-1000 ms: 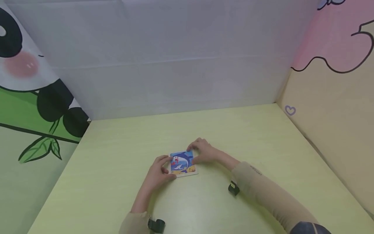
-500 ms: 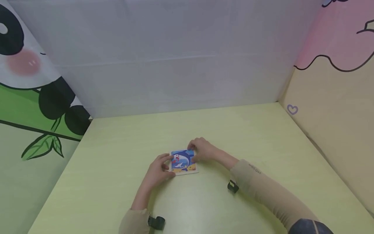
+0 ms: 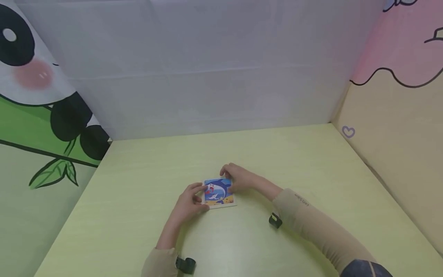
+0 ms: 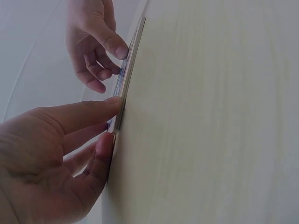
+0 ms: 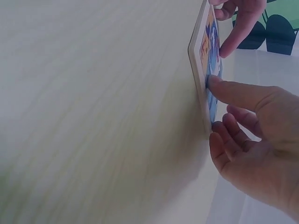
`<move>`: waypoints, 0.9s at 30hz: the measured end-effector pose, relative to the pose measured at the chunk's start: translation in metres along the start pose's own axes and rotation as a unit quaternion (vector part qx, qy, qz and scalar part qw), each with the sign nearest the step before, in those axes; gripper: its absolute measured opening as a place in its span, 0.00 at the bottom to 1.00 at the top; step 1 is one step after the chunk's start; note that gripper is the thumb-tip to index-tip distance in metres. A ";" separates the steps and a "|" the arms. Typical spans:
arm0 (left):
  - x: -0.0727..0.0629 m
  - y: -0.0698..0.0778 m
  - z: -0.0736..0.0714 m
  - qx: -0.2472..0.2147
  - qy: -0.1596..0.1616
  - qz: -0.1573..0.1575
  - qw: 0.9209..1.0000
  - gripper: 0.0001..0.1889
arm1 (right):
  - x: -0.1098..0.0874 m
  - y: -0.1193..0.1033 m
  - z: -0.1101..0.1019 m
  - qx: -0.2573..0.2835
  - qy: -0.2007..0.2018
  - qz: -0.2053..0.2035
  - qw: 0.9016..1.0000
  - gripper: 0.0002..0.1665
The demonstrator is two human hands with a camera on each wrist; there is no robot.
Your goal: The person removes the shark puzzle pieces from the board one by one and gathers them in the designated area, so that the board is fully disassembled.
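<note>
A small square picture puzzle (image 3: 219, 192), with a blue shark, a yellow sea floor and a pale border, lies on the table. Any seams are too small to tell. My left hand (image 3: 187, 204) holds its left side, thumb at the near left corner and a fingertip over the left edge. From the far right, my right hand (image 3: 240, 179) holds it, the thumb (image 5: 217, 84) on the picture in the right wrist view and curled fingers by the corner. The left wrist view shows the thin layered edge of the puzzle (image 4: 128, 70) close to the tabletop.
The pale yellow table (image 3: 277, 154) stretches around the hands. A white sheet (image 3: 207, 69) closes off the back, and printed cartoon panels stand at left and right. Each forearm wears a black wrist camera, such as the right one (image 3: 275, 221).
Both hands stay around the puzzle. The right forefinger has shifted slightly left and up at the far edge. The view itself has moved a little.
</note>
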State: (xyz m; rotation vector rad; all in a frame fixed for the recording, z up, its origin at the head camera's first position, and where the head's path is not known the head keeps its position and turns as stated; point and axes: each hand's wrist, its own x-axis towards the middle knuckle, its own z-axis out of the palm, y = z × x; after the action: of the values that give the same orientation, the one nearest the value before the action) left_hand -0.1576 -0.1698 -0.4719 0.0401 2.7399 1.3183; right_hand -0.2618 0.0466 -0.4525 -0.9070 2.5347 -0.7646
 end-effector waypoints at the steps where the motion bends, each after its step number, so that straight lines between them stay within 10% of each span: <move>1: 0.000 0.000 0.000 -0.002 -0.001 -0.001 1.000 0.34 | 0.001 0.000 0.000 -0.002 -0.001 -0.004 1.000 0.35; 27: 0.004 -0.002 0.001 -0.006 0.000 0.000 1.000 0.35 | 0.008 0.003 -0.003 -0.051 -0.047 -0.037 0.997 0.32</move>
State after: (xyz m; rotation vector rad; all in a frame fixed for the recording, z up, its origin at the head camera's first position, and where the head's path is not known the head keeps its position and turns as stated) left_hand -0.1611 -0.1701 -0.4749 0.0404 2.7314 1.3359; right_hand -0.2703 0.0443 -0.4533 -1.0503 2.4878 -0.6040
